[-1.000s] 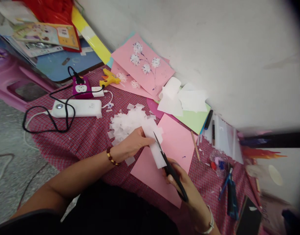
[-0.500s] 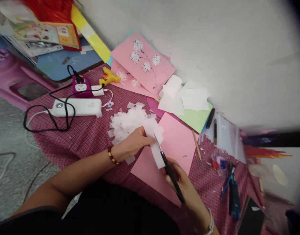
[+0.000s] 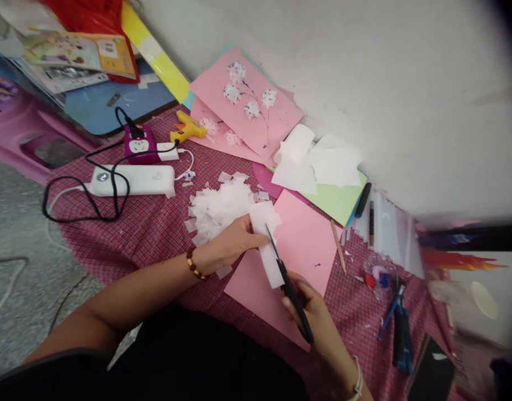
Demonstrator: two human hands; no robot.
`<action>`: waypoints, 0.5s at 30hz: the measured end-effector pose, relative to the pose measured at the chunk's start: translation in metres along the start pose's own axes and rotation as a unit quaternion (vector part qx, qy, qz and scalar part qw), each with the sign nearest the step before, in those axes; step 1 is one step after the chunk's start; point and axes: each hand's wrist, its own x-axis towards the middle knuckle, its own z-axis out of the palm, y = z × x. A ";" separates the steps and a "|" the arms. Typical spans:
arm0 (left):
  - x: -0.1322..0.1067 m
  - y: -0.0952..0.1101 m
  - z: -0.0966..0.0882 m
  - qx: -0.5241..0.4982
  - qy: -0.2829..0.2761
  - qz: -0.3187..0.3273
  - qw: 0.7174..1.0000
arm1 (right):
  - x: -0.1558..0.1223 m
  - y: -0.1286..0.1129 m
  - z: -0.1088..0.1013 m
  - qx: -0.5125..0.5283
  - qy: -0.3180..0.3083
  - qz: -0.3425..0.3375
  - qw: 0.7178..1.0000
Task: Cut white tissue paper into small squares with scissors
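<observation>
My left hand (image 3: 231,245) pinches a strip of white tissue paper (image 3: 267,250) above a pink paper sheet (image 3: 300,245). My right hand (image 3: 310,312) grips black-handled scissors (image 3: 287,284), their blades lying against the strip's right edge and pointing up and left. Just behind my left hand lies a heap of small white tissue pieces (image 3: 218,206) on the red checked cloth (image 3: 147,228). A bead bracelet sits on my left wrist.
Pink cards with white tissue flowers (image 3: 250,106) lean on the wall. A yellow glue gun (image 3: 187,128), purple socket (image 3: 136,146) and white power strip (image 3: 133,181) with black cable lie left. White tissue sheets (image 3: 314,164) on green paper, pens and a wooden stick (image 3: 338,253) lie right.
The scissors have closed a little along the white strip. Both hands stay in place; the view has shifted slightly.
</observation>
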 end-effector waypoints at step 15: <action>0.004 0.019 -0.011 -0.004 0.049 -0.016 0.999 | -0.006 0.006 -0.008 -0.018 -0.005 -0.019 1.000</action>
